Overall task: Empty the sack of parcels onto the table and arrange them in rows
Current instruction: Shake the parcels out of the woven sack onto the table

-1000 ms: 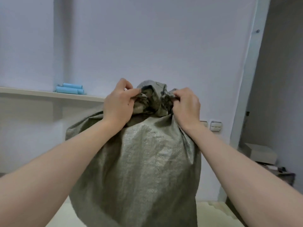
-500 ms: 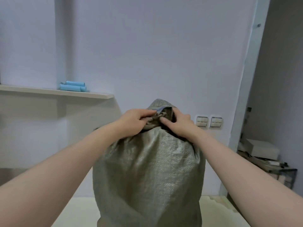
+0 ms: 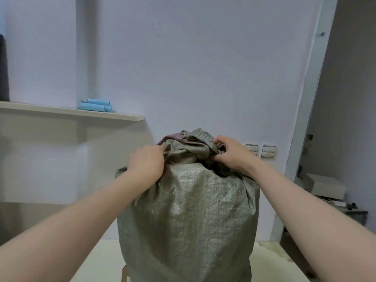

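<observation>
**Figure.** We see a full grey-green woven sack (image 3: 189, 210) standing upright on the pale table (image 3: 97, 259). Its mouth (image 3: 189, 145) is gathered into a crumpled bunch at the top.

Both hands work at that bunch from opposite sides. The left hand (image 3: 146, 161) grips the cloth at the left of the sack's mouth, its fingers buried in the folds so that only the back of the hand shows. The right hand (image 3: 232, 153) pinches a fold at the right of the mouth between thumb and curled fingers.

We judge that the sack is stood on its base so that the table bears its weight while the closure is loosened. The two opposed grips appear to serve to draw the gathered cloth apart.

Both forearms (image 3: 295, 200) reach forward and slightly upward, converging on the top of the sack with the wrists roughly level.

No parcels are visible, since any contents lie hidden inside the sack. By our reading, emptying has not yet begun.

Behind the sack and to its left, a shelf (image 3: 71, 113) carries blue rolls (image 3: 95, 105). Just right of the sack's mouth, two switches (image 3: 260, 151) sit on the wall.
</observation>
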Action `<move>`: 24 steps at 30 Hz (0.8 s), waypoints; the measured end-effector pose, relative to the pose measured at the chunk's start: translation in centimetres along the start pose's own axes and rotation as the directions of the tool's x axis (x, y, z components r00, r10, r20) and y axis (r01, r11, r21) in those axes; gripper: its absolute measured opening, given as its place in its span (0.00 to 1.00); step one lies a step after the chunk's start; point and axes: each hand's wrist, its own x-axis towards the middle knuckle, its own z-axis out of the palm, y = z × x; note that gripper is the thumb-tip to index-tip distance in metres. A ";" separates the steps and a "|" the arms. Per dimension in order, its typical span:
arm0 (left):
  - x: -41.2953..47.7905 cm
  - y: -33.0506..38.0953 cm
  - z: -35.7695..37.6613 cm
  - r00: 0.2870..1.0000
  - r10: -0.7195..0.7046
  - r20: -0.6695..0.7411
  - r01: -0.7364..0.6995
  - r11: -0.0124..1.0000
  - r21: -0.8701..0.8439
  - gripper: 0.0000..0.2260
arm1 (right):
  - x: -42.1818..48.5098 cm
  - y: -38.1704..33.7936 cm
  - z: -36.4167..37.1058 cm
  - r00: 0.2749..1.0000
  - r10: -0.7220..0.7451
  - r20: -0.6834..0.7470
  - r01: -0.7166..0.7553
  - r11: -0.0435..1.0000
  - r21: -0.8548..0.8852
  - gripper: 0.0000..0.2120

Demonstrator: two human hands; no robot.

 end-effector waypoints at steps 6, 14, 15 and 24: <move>4.4 1.9 -4.5 0.889 -0.080 -0.451 -0.019 0.978 -0.210 0.13 | 3.5 -3.1 -3.3 0.833 -0.005 -0.553 0.010 1.000 0.006 0.18; 9.0 1.3 -4.9 0.856 -0.066 -0.513 -0.035 0.982 -0.185 0.14 | 5.7 -1.8 -3.4 0.807 -0.108 -0.580 0.036 0.990 -0.133 0.19; 9.3 1.2 -4.7 0.860 -0.082 -0.504 -0.023 0.980 -0.199 0.13 | 5.9 -2.0 -3.2 0.814 -0.122 -0.568 0.033 0.986 -0.165 0.18; 10.2 0.3 -1.4 0.890 -0.170 -0.422 0.040 0.953 -0.299 0.14 | 5.9 -0.9 -2.2 0.913 -0.121 -0.389 0.062 0.985 -0.162 0.15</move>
